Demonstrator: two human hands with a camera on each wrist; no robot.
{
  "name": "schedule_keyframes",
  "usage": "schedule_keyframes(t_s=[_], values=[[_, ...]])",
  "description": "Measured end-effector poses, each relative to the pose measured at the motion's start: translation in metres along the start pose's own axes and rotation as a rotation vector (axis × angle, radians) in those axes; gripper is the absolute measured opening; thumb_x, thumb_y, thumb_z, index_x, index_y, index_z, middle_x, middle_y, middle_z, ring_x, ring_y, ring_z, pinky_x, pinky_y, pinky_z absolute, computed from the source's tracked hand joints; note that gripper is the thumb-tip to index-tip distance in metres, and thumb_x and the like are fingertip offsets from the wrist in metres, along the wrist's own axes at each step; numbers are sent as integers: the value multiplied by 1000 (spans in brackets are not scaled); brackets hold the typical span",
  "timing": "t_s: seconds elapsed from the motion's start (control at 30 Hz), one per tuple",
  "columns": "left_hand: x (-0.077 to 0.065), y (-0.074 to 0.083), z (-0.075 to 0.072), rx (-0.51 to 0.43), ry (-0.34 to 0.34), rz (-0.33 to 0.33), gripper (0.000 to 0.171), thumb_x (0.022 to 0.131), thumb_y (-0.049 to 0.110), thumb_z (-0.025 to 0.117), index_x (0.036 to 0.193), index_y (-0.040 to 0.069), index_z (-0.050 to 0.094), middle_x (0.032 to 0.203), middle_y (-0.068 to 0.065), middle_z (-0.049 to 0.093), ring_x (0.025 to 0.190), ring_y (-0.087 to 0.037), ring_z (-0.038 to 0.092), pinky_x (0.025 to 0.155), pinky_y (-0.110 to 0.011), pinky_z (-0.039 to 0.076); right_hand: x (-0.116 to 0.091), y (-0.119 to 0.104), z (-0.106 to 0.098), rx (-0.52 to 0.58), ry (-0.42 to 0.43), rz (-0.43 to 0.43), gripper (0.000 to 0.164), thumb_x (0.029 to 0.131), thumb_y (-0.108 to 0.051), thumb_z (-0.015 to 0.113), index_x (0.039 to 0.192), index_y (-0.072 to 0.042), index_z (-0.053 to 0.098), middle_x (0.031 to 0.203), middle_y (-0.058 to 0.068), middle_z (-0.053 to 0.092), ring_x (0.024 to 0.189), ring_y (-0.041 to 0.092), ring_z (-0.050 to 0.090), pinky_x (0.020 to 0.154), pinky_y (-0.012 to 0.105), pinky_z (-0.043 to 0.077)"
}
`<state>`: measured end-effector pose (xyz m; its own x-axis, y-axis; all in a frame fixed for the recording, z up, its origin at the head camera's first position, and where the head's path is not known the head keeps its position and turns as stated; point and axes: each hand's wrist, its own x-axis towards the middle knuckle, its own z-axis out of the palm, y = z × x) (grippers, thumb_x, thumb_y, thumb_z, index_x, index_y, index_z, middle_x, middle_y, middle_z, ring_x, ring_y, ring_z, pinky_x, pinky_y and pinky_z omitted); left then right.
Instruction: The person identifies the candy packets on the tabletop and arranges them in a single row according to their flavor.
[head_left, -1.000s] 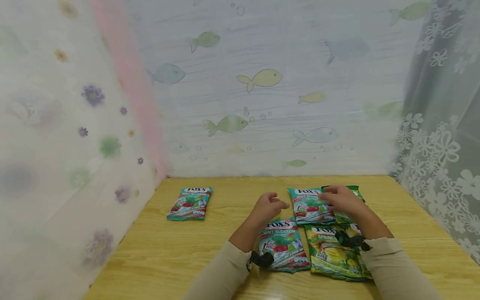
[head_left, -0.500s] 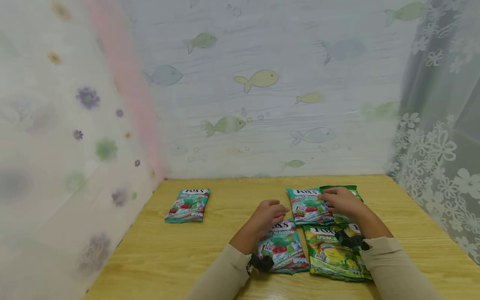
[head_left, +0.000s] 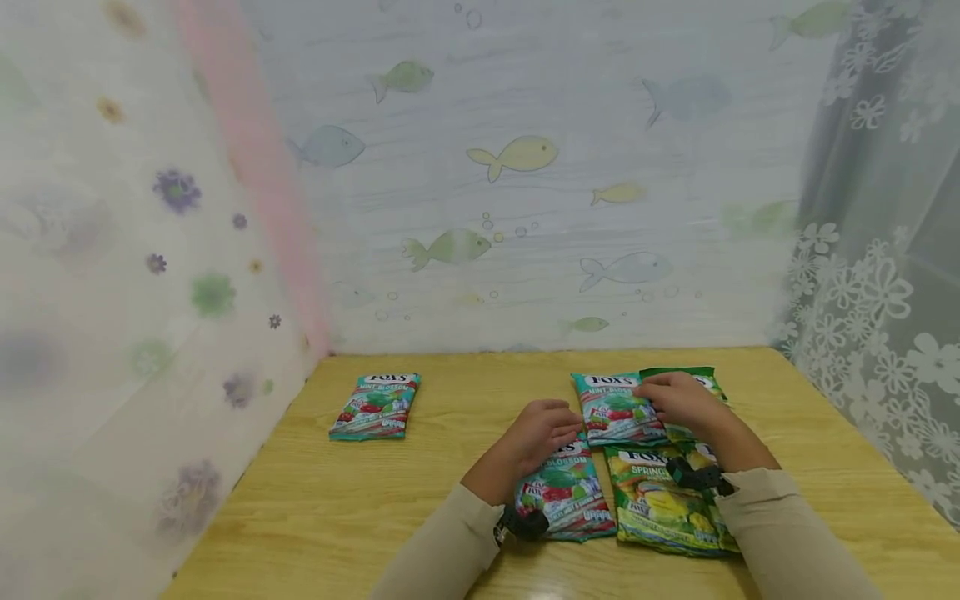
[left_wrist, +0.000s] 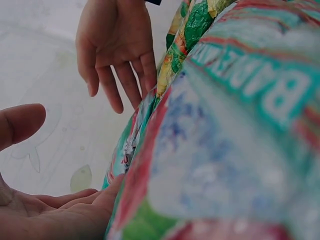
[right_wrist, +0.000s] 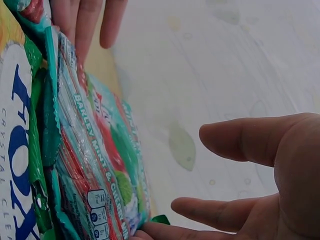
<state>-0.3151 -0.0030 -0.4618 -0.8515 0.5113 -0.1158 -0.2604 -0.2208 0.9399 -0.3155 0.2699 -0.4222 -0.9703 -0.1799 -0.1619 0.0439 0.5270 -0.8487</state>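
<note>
A teal Fox's Mint Blossom candy bag (head_left: 618, 414) lies in the back row, between my two hands. My left hand (head_left: 546, 433) has its extended fingertips right at that bag's left edge and covers the top of a nearer Mint Blossom bag (head_left: 573, 496). At the back bag's right side is my right hand (head_left: 684, 402), its fingertips touching the edge and its thumb held apart in the right wrist view. Beneath my right wrist lies a yellow-green Fox's Spring candy bag (head_left: 663, 504). A green-topped bag (head_left: 701, 377) is partly hidden behind my right hand.
Another Mint Blossom bag (head_left: 377, 406) lies alone at the back left of the wooden table (head_left: 337, 517). One more yellow-green bag (head_left: 702, 454) shows partly under my right wrist. A fish-patterned sheet (head_left: 450, 308) hangs along the table's back edge.
My left hand has shifted a little right and its fingers have come down to the back bag's left edge. My right hand has stayed almost in place at that bag's right side.
</note>
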Motion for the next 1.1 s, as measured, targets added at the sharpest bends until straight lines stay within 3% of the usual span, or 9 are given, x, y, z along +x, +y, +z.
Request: schedule_keyframes(t_s=[0.4, 0.73, 0.93, 1.1], values=[[0, -4, -1, -29, 14, -18, 72, 102, 8, 58, 159, -13, 19, 163, -33, 29, 150, -45, 36, 123, -51, 34, 0, -1, 7, -20, 12, 10, 72, 109, -37, 53, 156, 13, 32, 154, 38, 40, 139, 53, 46, 106, 55, 51], [-1, -1, -1, -39, 0, -15, 69, 103, 10, 57, 159, -11, 23, 164, -31, 29, 152, -44, 33, 124, -52, 32, 1, -4, 9, -99, 25, 26, 69, 108, -37, 53, 156, 10, 34, 157, 38, 33, 128, 47, 52, 94, 55, 52], [1, 0, -3, -51, -1, -9, 68, 102, 10, 59, 159, -9, 26, 163, -31, 31, 152, -44, 34, 124, -53, 31, 3, -3, 10, -110, 32, 23, 67, 108, -38, 53, 155, 7, 38, 159, 37, 30, 135, 54, 44, 100, 63, 48], [0, 2, -2, -57, 5, 4, 67, 102, 9, 59, 158, -10, 28, 161, -31, 33, 151, -43, 37, 124, -52, 31, 5, -2, 11, -40, 54, 38, 67, 108, -37, 53, 157, 6, 36, 158, 35, 35, 138, 53, 44, 104, 60, 49]])
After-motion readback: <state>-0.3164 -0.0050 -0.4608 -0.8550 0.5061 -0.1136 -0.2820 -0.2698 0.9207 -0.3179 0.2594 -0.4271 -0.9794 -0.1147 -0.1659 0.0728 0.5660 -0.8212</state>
